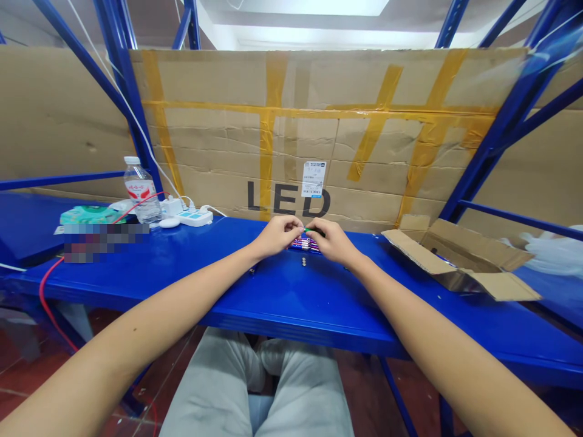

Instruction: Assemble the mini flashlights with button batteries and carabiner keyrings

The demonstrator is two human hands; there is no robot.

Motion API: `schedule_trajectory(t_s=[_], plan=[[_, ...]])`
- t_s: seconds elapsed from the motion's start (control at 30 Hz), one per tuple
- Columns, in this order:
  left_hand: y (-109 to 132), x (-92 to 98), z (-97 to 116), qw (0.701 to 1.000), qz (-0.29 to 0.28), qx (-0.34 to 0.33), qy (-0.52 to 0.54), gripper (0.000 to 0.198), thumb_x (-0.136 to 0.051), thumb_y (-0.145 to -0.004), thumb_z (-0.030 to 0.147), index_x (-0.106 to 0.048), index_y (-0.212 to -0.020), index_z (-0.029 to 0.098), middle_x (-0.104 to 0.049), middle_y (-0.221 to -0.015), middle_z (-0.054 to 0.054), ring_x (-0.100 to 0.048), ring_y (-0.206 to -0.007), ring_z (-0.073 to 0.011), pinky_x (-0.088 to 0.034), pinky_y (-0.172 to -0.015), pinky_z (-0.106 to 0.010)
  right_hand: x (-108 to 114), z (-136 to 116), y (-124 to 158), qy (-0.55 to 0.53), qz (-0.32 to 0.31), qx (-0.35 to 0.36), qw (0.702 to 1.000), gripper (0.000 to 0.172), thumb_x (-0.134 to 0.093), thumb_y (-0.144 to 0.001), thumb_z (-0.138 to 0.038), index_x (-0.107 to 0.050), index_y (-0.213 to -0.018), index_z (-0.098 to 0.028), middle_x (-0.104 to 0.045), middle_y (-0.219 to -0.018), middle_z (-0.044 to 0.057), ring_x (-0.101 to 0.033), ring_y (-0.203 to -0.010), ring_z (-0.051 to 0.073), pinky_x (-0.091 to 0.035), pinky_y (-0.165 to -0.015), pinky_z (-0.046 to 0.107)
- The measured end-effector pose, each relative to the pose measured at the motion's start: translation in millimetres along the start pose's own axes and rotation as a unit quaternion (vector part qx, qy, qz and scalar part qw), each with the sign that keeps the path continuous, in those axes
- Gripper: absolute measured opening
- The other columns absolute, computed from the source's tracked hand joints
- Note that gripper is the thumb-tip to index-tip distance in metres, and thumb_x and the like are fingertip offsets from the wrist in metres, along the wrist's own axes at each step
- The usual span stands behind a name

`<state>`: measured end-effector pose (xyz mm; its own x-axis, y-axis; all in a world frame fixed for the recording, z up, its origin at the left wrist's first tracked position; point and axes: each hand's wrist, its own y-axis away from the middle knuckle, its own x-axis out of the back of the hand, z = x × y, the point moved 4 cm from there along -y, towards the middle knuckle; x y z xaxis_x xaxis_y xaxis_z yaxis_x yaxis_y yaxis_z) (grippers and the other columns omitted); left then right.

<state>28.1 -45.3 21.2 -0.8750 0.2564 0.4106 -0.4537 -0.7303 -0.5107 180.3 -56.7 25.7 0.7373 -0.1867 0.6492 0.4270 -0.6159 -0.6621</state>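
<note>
My left hand [282,235] and my right hand [333,240] meet over the middle of the table, fingertips almost touching. In my right fingers is a slim green-and-black object [314,230], too small to name. The left fingers are pinched together at its tip; whether they grip that tip or a tiny part cannot be made out. Just below the hands lies a row of shiny purple and silver tubes [304,244], partly covered by the fingers. Closer to me sit several little silver pieces [303,261] in a short line. Small dark pieces [252,271] rest beside my left wrist.
An opened cardboard box [455,249] stands on the blue table [291,303] at right. On the left are a water bottle [142,193], a white power strip [195,217], a green packet [91,214] and a red cable [43,291]. A large taped carton [218,152] forms the back.
</note>
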Motion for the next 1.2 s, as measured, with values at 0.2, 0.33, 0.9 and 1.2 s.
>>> schedule_trajectory(t_s=[0.2, 0.33, 0.9, 1.2], plan=[[1, -1.3, 5, 0.996, 0.015, -0.033, -0.079, 0.013, -0.056, -0.085, 0.026, -0.061, -0.083, 0.014, -0.057, -0.059, 0.003, -0.05, -0.054, -0.0089, -0.04, -0.055, -0.021, -5, 5, -1, 0.008, -0.04, -0.042, 0.998, 0.027, -0.041, -0.09, -0.025, -0.048, -0.064, -0.02, -0.055, -0.063, 0.002, -0.049, -0.063, 0.017, -0.035, -0.062, 0.03], [0, 0.1, 1, 0.998, 0.012, -0.02, -0.063, 0.015, -0.055, -0.086, 0.028, -0.061, -0.084, 0.014, -0.057, -0.06, 0.003, -0.049, -0.05, -0.0087, -0.039, -0.051, -0.021, -5, 5, -1, -0.025, -0.007, -0.039, 0.999, 0.013, -0.057, -0.08, -0.03, -0.05, -0.085, -0.02, -0.058, -0.082, 0.003, -0.052, -0.076, 0.019, -0.04, -0.068, 0.03], [-2, 2.2, 3, 0.999, -0.018, -0.041, -0.007, 0.021, -0.056, -0.087, 0.034, -0.059, -0.081, 0.014, -0.054, -0.059, 0.003, -0.048, -0.046, -0.0081, -0.038, -0.047, -0.021, 7, -10, 1, 0.015, 0.069, 0.018, 0.997, 0.013, -0.059, -0.083, -0.028, -0.055, -0.073, -0.021, -0.062, -0.075, 0.005, -0.054, -0.072, 0.02, -0.043, -0.069, 0.033], [0, 0.4, 9, 0.996, 0.007, -0.05, -0.075, 0.018, -0.055, -0.086, 0.03, -0.061, -0.082, 0.014, -0.057, -0.061, 0.002, -0.05, -0.054, -0.0094, -0.039, -0.055, -0.022, 4, 1, -1, -0.138, 0.031, -0.098, 0.985, 0.021, -0.067, -0.076, -0.037, -0.06, -0.074, -0.018, -0.065, -0.071, 0.005, -0.057, -0.064, 0.018, -0.044, -0.059, 0.031]])
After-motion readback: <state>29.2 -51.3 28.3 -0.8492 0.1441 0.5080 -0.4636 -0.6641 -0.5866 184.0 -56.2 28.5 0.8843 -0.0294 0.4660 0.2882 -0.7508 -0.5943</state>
